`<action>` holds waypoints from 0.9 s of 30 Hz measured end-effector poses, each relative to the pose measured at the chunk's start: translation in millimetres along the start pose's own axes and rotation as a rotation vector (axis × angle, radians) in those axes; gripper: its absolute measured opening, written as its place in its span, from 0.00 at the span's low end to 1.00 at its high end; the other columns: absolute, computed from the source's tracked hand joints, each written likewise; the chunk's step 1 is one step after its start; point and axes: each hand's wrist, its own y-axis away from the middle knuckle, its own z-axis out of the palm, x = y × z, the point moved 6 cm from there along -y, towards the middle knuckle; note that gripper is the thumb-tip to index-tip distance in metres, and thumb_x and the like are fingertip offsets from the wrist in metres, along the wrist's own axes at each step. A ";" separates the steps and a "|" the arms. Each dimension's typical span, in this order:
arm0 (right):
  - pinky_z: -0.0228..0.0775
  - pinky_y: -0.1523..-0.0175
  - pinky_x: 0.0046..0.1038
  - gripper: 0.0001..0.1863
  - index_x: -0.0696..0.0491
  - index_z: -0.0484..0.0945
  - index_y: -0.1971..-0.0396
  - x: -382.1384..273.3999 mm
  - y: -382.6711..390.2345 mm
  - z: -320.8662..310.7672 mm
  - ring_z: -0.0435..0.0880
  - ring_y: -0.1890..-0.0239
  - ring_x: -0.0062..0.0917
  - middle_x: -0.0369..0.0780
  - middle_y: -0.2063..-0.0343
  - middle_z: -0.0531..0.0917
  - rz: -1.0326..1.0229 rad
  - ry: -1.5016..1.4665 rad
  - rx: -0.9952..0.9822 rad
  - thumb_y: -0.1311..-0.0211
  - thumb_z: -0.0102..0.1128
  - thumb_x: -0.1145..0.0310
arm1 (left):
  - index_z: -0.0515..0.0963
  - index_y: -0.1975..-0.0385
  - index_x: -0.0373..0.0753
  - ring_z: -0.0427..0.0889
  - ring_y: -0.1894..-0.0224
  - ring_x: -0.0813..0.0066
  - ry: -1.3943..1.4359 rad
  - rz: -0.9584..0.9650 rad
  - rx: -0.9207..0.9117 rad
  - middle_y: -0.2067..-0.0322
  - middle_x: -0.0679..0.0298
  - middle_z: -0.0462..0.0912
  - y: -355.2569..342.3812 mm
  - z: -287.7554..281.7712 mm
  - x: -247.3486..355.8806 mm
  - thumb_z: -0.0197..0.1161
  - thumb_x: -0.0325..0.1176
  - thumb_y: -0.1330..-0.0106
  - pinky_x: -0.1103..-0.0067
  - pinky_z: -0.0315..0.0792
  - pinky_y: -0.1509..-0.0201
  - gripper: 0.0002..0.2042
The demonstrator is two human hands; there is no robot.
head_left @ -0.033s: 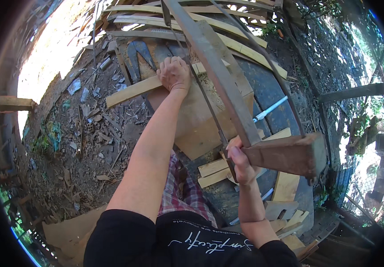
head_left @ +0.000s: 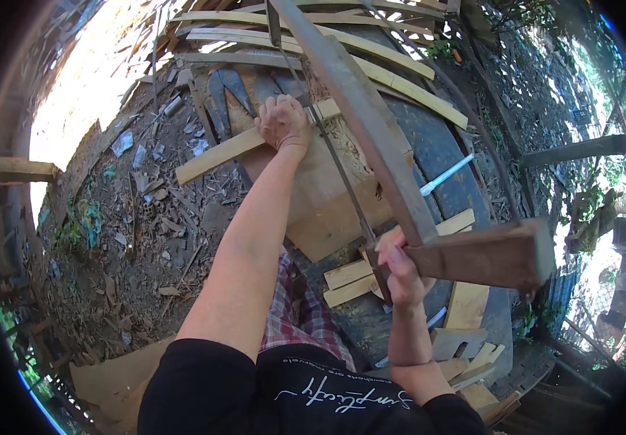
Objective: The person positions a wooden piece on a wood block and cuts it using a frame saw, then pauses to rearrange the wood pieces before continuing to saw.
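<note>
My left hand point(head_left: 282, 125) is closed over a narrow wooden strip point(head_left: 215, 157), pressing it down on a thick wooden block point(head_left: 313, 203). Just to the right of those knuckles, the thin blade point(head_left: 343, 172) of a wooden frame saw point(head_left: 374, 130) crosses the strip; how deep it sits cannot be made out. My right hand point(head_left: 404, 274) grips the saw's near end, where blade and wooden end piece point(head_left: 472, 255) meet. Sawdust point(head_left: 349, 141) lies on the block beside the blade. A blue V-notched piece point(head_left: 227, 94) is beyond my left hand.
Long wooden strips point(head_left: 393, 54) lie across the far side. Short offcuts point(head_left: 349, 281) and a pale tube point(head_left: 447, 175) rest on the dark bench point(head_left: 498, 319). Debris covers the ground point(head_left: 161, 232) at left. A wooden beam point(head_left: 577, 151) juts in at right.
The saw and my right hand have shifted slightly to the right, the frame's near end most. My left hand and the strip have barely moved.
</note>
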 end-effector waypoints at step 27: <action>0.63 0.66 0.26 0.09 0.53 0.69 0.69 -44.7 197.1 -201.6 0.67 0.79 0.20 0.34 0.82 0.67 0.043 -0.045 0.916 0.38 0.55 0.64 | 0.76 0.70 0.39 0.81 0.66 0.63 0.866 0.204 -1.022 0.69 0.59 0.80 179.2 -112.7 68.6 0.62 0.36 0.38 0.68 0.69 0.64 0.07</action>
